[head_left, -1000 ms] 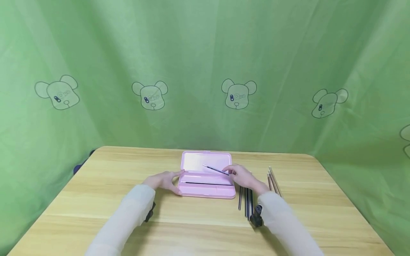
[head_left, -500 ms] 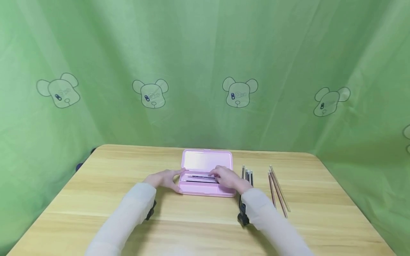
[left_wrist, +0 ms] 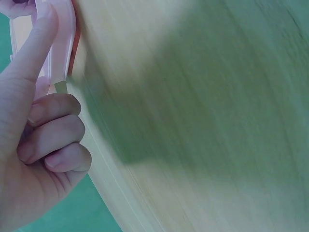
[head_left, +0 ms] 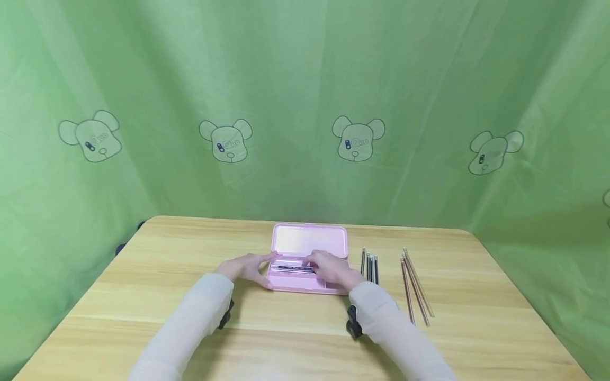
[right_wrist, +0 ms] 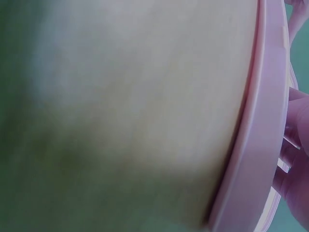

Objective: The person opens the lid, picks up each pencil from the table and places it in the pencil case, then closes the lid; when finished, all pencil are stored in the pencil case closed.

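Note:
An open pink pencil case (head_left: 297,283) lies on the table with its lid (head_left: 310,239) tipped back. My left hand (head_left: 245,267) grips the case's left end between thumb and index finger; the other fingers curl in beside it in the left wrist view. Reaching over the case's right part, my right hand (head_left: 330,266) holds a dark striped pencil (head_left: 292,268) low in the long compartment. Its fingertips are partly hidden. In the right wrist view, the right fingers (right_wrist: 289,152) bend in behind the case's pink side wall (right_wrist: 263,121).
Right of the case lie several dark pencils (head_left: 370,267), partly covered by the right forearm. Farther right are several brownish pencils (head_left: 415,286). A green curtain (head_left: 295,106) with bear-head drawings hangs behind the wooden table (head_left: 267,344).
My right hand has moved left and down into the case, bringing the slanted pencil down to lie along the compartment. My left hand has stayed on the case's left end.

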`<state>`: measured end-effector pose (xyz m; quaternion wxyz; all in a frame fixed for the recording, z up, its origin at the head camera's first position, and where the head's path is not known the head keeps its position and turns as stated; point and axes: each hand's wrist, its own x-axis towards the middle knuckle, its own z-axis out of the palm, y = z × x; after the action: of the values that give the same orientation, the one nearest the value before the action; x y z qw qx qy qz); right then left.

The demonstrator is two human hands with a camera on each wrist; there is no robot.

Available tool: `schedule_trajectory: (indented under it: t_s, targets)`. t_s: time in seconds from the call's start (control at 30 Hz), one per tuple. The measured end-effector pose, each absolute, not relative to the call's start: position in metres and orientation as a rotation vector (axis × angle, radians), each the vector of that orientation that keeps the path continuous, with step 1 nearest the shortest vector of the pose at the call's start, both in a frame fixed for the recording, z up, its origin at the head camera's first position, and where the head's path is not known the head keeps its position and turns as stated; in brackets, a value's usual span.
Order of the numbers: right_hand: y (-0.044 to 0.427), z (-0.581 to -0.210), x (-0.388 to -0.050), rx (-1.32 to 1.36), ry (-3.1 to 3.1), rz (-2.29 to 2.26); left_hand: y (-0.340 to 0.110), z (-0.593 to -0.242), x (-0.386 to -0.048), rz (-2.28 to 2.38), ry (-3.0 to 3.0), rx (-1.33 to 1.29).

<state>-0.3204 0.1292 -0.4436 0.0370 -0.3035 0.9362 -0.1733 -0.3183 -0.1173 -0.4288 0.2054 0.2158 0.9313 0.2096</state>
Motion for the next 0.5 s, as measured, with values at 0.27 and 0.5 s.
schedule_trajectory:
  t_s: [0.27, 0.5]
  targets:
    - [0.1314, -0.4447, -0.3177, -0.941, 2.853, -0.559, -0.1167, -0.4302, -0.3189, 0.571, 2.600, 0.610]
    - [0.1344, -0.4456, -0.3172, -0.984, 2.848, -0.595, -0.1167, -0.4298, -0.3188, 0.547, 2.602, 0.615]
